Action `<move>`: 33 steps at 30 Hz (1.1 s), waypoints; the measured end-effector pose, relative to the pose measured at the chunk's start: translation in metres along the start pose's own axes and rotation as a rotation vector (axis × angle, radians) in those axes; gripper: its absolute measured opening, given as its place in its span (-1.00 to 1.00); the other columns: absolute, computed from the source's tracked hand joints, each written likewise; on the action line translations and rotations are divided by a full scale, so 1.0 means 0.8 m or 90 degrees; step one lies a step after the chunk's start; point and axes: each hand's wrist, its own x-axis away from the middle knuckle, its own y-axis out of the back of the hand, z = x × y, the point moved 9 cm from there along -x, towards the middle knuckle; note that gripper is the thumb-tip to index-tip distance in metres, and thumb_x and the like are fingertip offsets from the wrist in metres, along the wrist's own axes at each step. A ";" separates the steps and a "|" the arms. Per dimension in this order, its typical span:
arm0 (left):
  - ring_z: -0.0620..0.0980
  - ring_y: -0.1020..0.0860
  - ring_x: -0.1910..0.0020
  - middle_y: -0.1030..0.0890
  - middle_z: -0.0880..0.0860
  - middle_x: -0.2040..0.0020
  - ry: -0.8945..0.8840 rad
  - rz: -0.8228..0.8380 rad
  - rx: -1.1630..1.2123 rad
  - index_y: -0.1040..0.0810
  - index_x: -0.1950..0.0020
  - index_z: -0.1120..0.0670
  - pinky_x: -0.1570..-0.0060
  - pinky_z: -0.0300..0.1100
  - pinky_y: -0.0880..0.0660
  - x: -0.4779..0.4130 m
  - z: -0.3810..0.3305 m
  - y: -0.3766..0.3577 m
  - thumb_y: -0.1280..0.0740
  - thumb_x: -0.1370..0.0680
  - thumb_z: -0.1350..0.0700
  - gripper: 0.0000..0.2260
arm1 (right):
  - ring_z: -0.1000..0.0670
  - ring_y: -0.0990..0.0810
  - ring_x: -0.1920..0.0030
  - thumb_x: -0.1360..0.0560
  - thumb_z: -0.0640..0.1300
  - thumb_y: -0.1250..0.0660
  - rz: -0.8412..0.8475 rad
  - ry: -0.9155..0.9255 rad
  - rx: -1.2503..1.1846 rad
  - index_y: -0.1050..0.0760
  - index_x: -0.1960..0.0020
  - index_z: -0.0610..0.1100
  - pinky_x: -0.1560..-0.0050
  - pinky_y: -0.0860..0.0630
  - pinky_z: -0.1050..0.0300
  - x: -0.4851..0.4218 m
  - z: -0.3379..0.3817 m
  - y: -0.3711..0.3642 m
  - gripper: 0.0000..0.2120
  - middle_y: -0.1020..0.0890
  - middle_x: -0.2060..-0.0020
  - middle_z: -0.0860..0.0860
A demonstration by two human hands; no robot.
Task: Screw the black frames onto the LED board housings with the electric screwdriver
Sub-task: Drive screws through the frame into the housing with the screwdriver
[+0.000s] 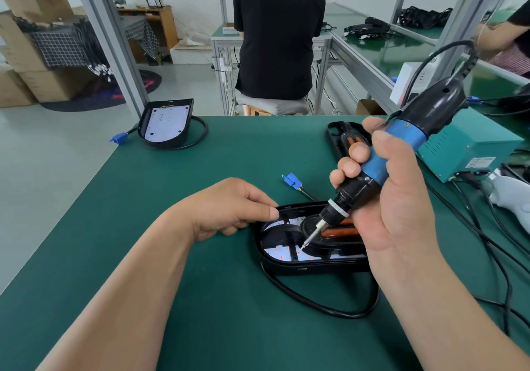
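Gripping blue-and-black electric screwdriver (401,147) in right hand (398,204), bit angled onto black plastic frame (279,238) inside black oval LED board housing (304,267), mid-table, nearer the right edge of the green table (172,256). Pinching housing rim with left hand (229,207). Possibly on a screw; too small to tell. Could slip at that tilt, scarring the frame.

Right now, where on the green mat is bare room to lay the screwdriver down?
Bare: the mat between the far housing and the left hand holding the near housing, and the front strip below the cable loop. Crowded: the right side, with spare frame, power box and cables.
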 end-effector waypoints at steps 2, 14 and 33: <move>-0.11 -0.17 0.49 -0.32 -0.09 0.45 0.000 -0.009 -0.002 -0.74 -0.11 0.13 0.52 -0.31 -0.09 0.000 0.000 0.001 -0.54 -0.54 0.13 -0.82 | 0.02 -0.46 0.32 -0.64 -0.14 -0.27 0.026 -0.001 0.010 -0.49 -0.21 -0.08 0.21 -0.55 0.08 0.001 -0.001 -0.006 -0.85 -0.48 0.25 0.02; -0.10 -0.16 0.49 -0.31 -0.08 0.45 -0.007 -0.021 -0.029 -0.73 -0.10 0.13 0.52 -0.31 -0.08 -0.001 -0.001 0.000 -0.47 -0.57 0.18 -0.87 | -0.03 -0.45 0.34 -0.49 -0.12 -0.38 0.097 0.001 0.084 -0.53 -0.17 -0.07 0.22 -0.55 0.03 0.009 -0.009 -0.030 -0.74 -0.46 0.28 -0.02; -0.07 -0.13 0.46 -0.30 -0.06 0.44 -0.024 0.006 -0.007 -0.72 -0.07 0.17 0.49 -0.26 -0.03 0.000 -0.007 -0.006 -0.44 -0.59 0.21 -0.90 | -0.04 -0.43 0.39 -0.46 -0.15 -0.36 0.253 -0.053 0.097 -0.53 -0.08 0.01 0.25 -0.53 0.02 0.023 -0.023 -0.060 -0.79 -0.42 0.32 -0.02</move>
